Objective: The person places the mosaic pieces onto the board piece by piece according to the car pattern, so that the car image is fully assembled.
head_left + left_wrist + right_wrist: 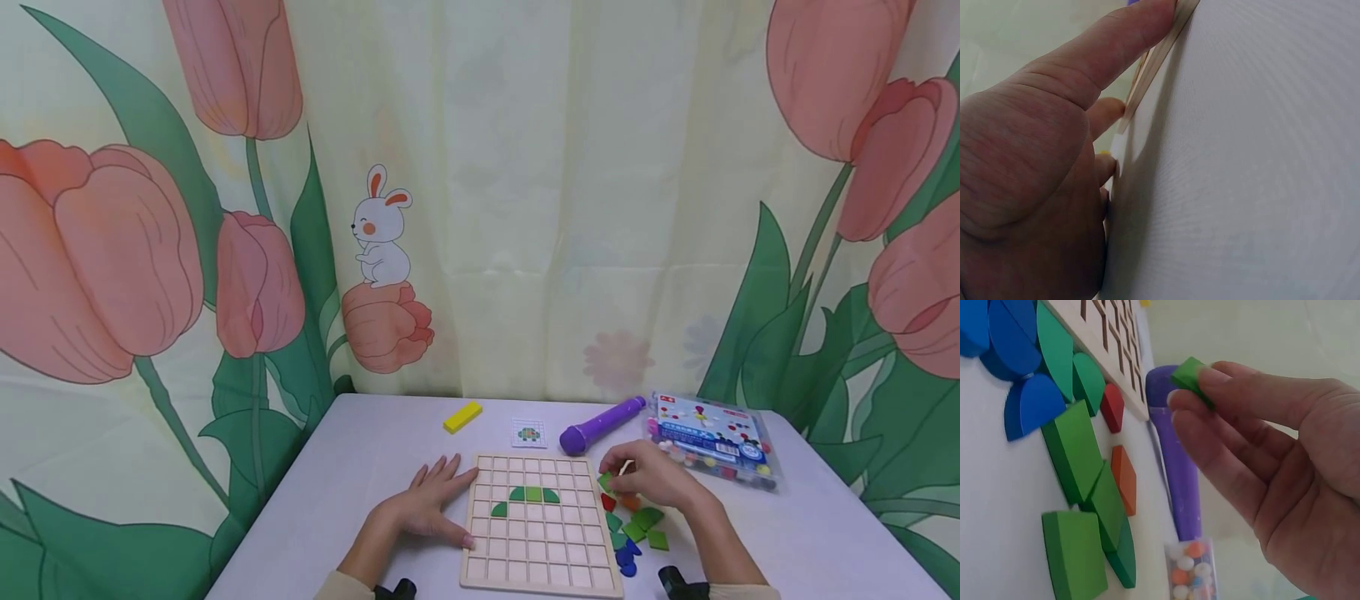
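Note:
A wooden grid board [540,567] lies on the white table; green pieces [533,494] form an arc in its upper rows. My left hand [431,504] rests flat beside the board's left edge, thumb [1129,37] touching the frame [1157,59]. My right hand [648,479] hovers at the board's right edge and pinches a small green block [1190,376] between thumb and fingertips. Below it lie loose pieces: green [1072,450], blue [1029,406], red [1112,406] and orange [1124,478].
A purple cylinder [600,425] lies behind the board, with a small pattern card [528,432] and a yellow block [462,417] to its left. A clear bag of small coloured parts [712,440] sits at the right. A tulip-printed curtain hangs behind the table.

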Motion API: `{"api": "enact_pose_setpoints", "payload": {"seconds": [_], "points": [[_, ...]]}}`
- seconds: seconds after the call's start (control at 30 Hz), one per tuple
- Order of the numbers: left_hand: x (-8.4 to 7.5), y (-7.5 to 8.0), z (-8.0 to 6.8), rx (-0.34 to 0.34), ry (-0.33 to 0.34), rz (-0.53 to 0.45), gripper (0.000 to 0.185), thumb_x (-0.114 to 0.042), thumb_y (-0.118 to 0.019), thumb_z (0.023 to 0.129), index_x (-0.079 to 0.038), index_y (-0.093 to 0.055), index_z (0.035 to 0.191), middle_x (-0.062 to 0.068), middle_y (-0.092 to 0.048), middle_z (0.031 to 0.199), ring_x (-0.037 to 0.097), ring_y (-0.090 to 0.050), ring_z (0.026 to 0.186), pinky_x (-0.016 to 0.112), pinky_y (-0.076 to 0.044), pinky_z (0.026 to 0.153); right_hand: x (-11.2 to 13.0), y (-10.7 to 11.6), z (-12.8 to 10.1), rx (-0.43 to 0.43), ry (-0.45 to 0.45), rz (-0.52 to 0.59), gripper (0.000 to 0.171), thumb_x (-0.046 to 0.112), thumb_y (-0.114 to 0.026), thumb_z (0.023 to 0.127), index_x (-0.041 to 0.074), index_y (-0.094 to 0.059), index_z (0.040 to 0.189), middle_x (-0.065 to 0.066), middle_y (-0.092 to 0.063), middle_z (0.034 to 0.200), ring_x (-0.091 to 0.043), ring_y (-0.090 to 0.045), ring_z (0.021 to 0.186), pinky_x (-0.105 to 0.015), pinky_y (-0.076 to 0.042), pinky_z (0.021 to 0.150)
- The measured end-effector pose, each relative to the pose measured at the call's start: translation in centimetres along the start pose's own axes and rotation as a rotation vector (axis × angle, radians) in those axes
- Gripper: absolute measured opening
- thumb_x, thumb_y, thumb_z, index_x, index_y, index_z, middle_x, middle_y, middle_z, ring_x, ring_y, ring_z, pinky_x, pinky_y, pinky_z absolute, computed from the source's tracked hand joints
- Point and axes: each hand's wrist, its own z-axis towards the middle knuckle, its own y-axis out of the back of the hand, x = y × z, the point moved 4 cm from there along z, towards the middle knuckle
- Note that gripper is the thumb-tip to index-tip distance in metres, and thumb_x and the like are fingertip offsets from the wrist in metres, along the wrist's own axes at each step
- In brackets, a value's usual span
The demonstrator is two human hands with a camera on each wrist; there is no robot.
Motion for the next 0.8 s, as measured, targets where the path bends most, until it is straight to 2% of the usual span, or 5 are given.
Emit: {"api": "enact_pose_setpoints", "payload": {"seconds": [0.17, 0.33, 0.5, 0.8], "points": [[-0.2, 0.1, -0.1, -0.001, -0.008, 0.005, 0.11, -0.072, -0.082, 0.071, -0.037, -0.033, 0.163, 0.012, -0.014, 0.176, 0.036, -0.004, 0.163, 0.065, -0.002, 0.128, 0.8, -0.4, 0.1, -0.055, -0.011, -0.034, 0.028, 0.001, -0.077, 0.087, 0.005, -0.075, 0.114, -0.005, -0.071, 0.098, -0.023, -0.063, 0.088, -0.027, -0.058, 0.071], [-0.2, 0.1, -0.2, 0.001, -0.004, 0.005, 0.11, -0.072, -0.083, 0.071, -0.037, -0.033, 0.163, 0.012, -0.015, 0.175, 0.037, -0.004, 0.163, 0.066, -0.002, 0.128, 1.2, -0.5, 0.3, -0.095, -0.005, -0.066, 0.028, 0.002, -0.079, 0.087, 0.008, -0.076, 0.114, -0.002, -0.072, 0.096, -0.021, -0.061, 0.087, -0.025, -0.056, 0.071], [-0.1, 0.2, 0.0, 0.005, 0.011, 0.002, 0.111, -0.073, -0.082, 0.071, -0.037, -0.033, 0.163, 0.012, -0.014, 0.176, 0.037, -0.003, 0.164, 0.065, -0.001, 0.128, 1.5, -0.8, 0.8, -0.117, 0.002, -0.068, 0.027, 0.01, -0.082, 0.088, 0.014, -0.077, 0.115, 0.0, -0.071, 0.097, -0.02, -0.061, 0.088, -0.022, -0.056, 0.073], [-0.2, 0.2, -0.2, -0.01, -0.001, 0.011, 0.112, -0.072, -0.083, 0.07, -0.036, -0.033, 0.163, 0.012, -0.015, 0.176, 0.037, -0.004, 0.163, 0.065, -0.002, 0.129, 2.9, -2.2, 1.5, -0.167, 0.109, -0.078, 0.023, 0.016, -0.083, 0.089, 0.013, -0.076, 0.11, 0.001, -0.072, 0.096, -0.018, -0.061, 0.086, -0.022, -0.054, 0.073]]}}
